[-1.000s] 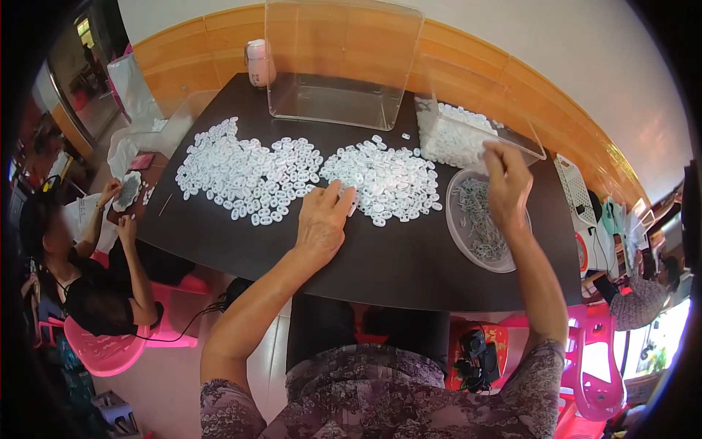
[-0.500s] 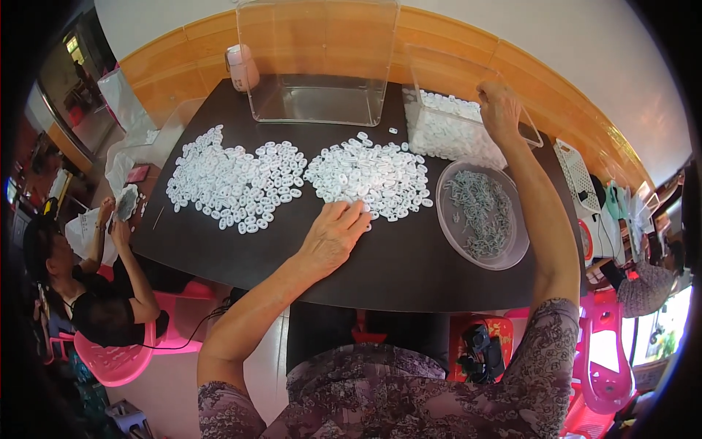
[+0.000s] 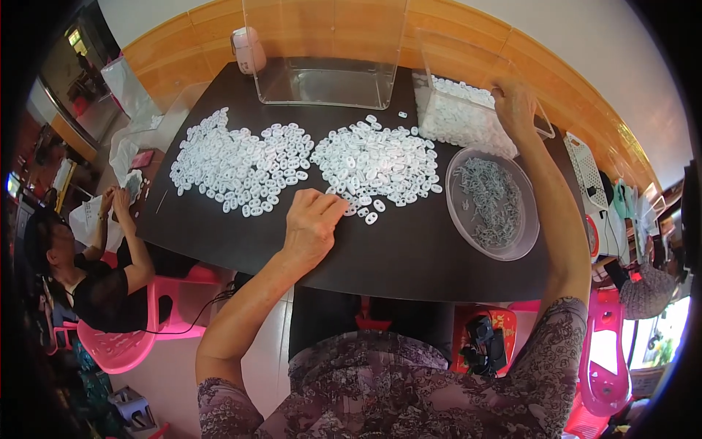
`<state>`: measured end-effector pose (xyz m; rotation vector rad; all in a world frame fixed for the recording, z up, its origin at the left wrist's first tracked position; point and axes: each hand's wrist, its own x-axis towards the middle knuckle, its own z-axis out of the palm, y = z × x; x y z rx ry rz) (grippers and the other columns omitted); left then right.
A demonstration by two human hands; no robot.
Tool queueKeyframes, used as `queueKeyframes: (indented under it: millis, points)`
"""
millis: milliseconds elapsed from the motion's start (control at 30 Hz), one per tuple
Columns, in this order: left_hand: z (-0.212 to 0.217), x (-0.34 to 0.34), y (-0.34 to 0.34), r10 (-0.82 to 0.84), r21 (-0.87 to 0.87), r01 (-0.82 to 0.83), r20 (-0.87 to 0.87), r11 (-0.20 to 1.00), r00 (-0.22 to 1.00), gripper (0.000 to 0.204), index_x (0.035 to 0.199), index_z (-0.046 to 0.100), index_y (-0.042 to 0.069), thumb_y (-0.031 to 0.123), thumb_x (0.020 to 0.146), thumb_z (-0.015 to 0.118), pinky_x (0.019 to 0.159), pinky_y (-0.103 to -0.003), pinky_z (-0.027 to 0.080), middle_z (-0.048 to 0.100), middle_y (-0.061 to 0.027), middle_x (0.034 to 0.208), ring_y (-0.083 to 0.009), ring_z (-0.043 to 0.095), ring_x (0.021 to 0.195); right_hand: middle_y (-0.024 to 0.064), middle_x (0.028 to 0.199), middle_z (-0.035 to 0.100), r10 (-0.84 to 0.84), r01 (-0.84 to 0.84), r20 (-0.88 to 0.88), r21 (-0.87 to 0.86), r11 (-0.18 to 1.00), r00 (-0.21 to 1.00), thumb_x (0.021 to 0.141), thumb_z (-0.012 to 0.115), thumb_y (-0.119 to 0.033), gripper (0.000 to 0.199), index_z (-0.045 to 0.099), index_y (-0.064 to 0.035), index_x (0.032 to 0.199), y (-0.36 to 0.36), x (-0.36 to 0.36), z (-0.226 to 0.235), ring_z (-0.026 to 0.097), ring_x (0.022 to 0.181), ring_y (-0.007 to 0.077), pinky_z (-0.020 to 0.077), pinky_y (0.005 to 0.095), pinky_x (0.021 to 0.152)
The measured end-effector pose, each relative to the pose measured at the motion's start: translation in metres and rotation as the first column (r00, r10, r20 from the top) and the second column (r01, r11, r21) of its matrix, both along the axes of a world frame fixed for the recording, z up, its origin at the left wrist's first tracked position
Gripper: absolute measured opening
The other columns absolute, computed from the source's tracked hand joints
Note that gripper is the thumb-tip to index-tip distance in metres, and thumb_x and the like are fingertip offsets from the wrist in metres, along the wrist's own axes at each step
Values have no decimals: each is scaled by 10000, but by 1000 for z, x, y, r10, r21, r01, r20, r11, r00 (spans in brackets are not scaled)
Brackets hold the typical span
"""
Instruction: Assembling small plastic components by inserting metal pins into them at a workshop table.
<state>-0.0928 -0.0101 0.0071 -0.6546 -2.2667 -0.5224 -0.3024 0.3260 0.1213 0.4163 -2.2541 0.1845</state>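
My left hand [image 3: 311, 219] lies palm down on the black table [image 3: 409, 256], fingertips at the near edge of the middle pile of small white oval plastic pieces [image 3: 376, 164]. It holds nothing that I can see. A second pile of the same pieces [image 3: 241, 161] spreads out to the left. My right hand [image 3: 515, 106] reaches far right and grips the rim of a clear box with white pieces [image 3: 461, 117]. Just nearer than that box stands a round clear bowl [image 3: 512, 252] with greyish pieces in it.
A large empty clear box [image 3: 325, 80] stands at the table's far edge, a small pale device [image 3: 248, 47] beside it. Another person [image 3: 88, 271] sits at the left on a pink chair [image 3: 124, 344]. More pink furniture [image 3: 603, 351] stands at the right.
My right hand moved from the round bowl away to the clear box of white pieces and took its rim. My left hand slid back a little toward me along the middle pile.
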Motion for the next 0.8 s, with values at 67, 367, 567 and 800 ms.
queueKeyframes:
  millis: [67,367,567,800]
  points:
    - [-3,1,8,-12,7,12,-10,1000,1000,280,884,657,63,-29,620,628,656,-332,425,611,-43,854,-233,522,738,161,818,636,62,-62,-65,7,998,996,726,628,-80,99,665,-69,817,-3,10,-4,596,812,345,460,435,693]
    - [-10,-1,26,-17,-67,18,12,998,1000,190,809,645,91,9,638,646,738,-384,382,523,-47,833,-248,496,800,100,806,616,424,-422,-102,40,906,900,687,636,44,167,621,-41,829,-49,107,-4,550,766,298,450,381,656]
    - [-8,3,28,-72,-91,79,71,993,995,137,735,607,73,24,617,656,737,-383,381,524,-55,843,-245,493,805,100,818,625,480,-480,6,-7,877,877,658,629,72,210,631,-31,841,-43,153,-14,555,759,300,464,378,638]
    - [-1,12,32,-111,-390,58,-116,919,987,104,768,544,2,60,693,586,789,-421,405,469,-100,718,-251,483,722,110,803,630,471,-462,117,-92,882,875,704,655,55,167,641,-25,849,-27,182,-29,570,752,296,458,361,648]
